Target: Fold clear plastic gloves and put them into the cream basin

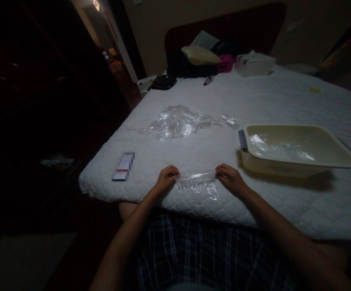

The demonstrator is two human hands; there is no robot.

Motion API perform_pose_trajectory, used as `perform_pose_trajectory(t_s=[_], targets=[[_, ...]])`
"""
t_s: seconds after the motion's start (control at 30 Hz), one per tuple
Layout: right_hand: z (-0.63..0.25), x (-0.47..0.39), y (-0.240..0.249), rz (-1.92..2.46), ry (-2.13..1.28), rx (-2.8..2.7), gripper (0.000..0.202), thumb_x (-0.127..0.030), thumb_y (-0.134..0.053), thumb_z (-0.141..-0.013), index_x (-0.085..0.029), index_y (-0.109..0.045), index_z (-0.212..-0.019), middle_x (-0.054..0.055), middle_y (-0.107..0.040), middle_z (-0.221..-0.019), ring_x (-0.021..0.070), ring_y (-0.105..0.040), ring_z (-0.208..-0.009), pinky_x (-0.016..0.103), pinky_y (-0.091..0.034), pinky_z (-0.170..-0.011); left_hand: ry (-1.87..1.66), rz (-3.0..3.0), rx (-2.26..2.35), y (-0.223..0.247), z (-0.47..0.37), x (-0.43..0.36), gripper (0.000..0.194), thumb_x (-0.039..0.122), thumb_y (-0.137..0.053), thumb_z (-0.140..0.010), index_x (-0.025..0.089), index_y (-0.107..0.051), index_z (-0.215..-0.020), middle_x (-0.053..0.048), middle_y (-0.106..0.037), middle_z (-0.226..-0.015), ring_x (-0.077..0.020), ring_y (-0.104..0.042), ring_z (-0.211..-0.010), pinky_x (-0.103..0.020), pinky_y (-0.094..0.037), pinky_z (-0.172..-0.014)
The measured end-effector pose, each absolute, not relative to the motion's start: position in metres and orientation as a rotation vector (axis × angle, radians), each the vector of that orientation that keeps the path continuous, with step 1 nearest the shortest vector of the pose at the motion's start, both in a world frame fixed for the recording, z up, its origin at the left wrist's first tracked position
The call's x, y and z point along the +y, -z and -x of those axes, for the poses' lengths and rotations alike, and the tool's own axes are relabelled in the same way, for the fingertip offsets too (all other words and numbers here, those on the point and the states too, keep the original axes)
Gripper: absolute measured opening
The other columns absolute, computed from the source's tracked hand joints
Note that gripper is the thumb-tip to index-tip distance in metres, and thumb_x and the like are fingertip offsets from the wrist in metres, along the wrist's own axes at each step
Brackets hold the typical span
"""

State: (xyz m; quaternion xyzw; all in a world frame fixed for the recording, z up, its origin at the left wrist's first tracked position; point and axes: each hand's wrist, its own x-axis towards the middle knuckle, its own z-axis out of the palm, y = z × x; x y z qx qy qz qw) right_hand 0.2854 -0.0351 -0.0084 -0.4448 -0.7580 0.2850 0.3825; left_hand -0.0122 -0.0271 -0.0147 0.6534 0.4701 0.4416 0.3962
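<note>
A clear plastic bag [197, 184] is stretched between my hands, low over the near edge of the bed. My left hand [167, 178] pinches its upper left corner. At the upper right corner, my right hand [228, 176] is closed on the same bag. The bag's top edge runs nearly straight from one hand to the other, and its crinkled lower part hangs toward me. Beyond my hands lies a loose spread of clear plastic bags [181, 121]. Right of my right hand stands a cream plastic basin [287, 171] with grey handles and clear plastic inside.
The quilted white mattress [284, 214] fills the middle. A blurred-out rectangular object [123, 166] lies to the left. Farther back are a white box [255, 64], a pink roll [225, 63], a pale pillow [200, 55] and a dark bag [163, 82]. The left side is dark.
</note>
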Motion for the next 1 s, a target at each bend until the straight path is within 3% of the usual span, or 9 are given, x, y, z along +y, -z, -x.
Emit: perform_pose_trajectory(t_s=[0.13,0.3,0.4,0.57,0.73,1.0], targets=[[-0.282,-0.032,0.01,1.282,-0.863,-1.801,0.015,-0.03,-0.055,-0.074,-0.02,-0.06,-0.084,0.003,-0.059,-0.072,0.0156,-0.053,-0.064,0.029,-0.043,-0.061,-1.118,-1.415,1.237,0.013,0.01,-0.027,0.019,0.013,-0.059,-0.059,0.017,-0.064,-0.077,0.0,-0.057,-0.074,-0.0095,-0.051,-0.062,-0.02,-0.036,-0.055],[-0.281,-0.023,0.009,1.274,-1.038,-1.661,0.029,-0.035,-0.061,-0.071,-0.018,-0.058,-0.094,0.003,-0.06,-0.076,0.0147,-0.055,-0.067,0.027,-0.043,-0.061,-1.051,-1.09,1.174,0.005,0.005,-0.02,0.037,0.016,-0.06,-0.058,0.018,-0.059,-0.095,0.001,-0.056,-0.07,-0.0075,-0.049,-0.056,-0.018,-0.034,-0.048],[-0.281,-0.017,0.01,1.281,-1.048,-1.638,0.029,-0.036,-0.062,-0.069,-0.017,-0.058,-0.091,0.002,-0.058,-0.074,0.0141,-0.054,-0.066,0.027,-0.043,-0.06,-1.031,-1.029,1.117,0.0,0.006,-0.014,0.031,0.017,-0.06,-0.059,0.017,-0.06,-0.09,-0.001,-0.057,-0.074,-0.0061,-0.048,-0.054,-0.017,-0.034,-0.046],[-0.281,-0.007,0.014,1.336,-1.045,-1.614,0.026,-0.037,-0.063,-0.067,-0.017,-0.057,-0.082,0.001,-0.057,-0.068,0.0128,-0.052,-0.061,0.025,-0.041,-0.055,-0.912,-0.988,1.141,0.0,0.016,-0.009,0.023,0.024,-0.053,-0.065,0.016,-0.061,-0.085,0.001,-0.05,-0.058,-0.0078,-0.048,-0.047,-0.018,-0.031,-0.041],[-0.28,-0.002,0.018,1.374,-1.019,-1.601,0.027,-0.04,-0.063,-0.065,-0.017,-0.055,-0.077,0.0,-0.056,-0.065,0.0121,-0.05,-0.057,0.024,-0.038,-0.052,-0.947,-1.03,1.028,0.004,0.015,-0.011,0.032,0.016,-0.063,-0.058,0.016,-0.061,-0.09,-0.001,-0.058,-0.078,-0.0053,-0.051,-0.057,-0.016,-0.037,-0.049],[-0.279,-0.004,0.018,1.378,-0.887,-1.679,0.024,-0.04,-0.06,-0.068,-0.019,-0.049,-0.071,-0.002,-0.051,-0.062,0.0112,-0.046,-0.056,0.022,-0.035,-0.051,-1.052,-1.025,1.264,0.012,-0.004,0.0,0.029,0.034,-0.071,-0.058,0.016,-0.055,-0.075,0.002,-0.055,-0.064,-0.0052,-0.049,-0.05,-0.016,-0.037,-0.047]])
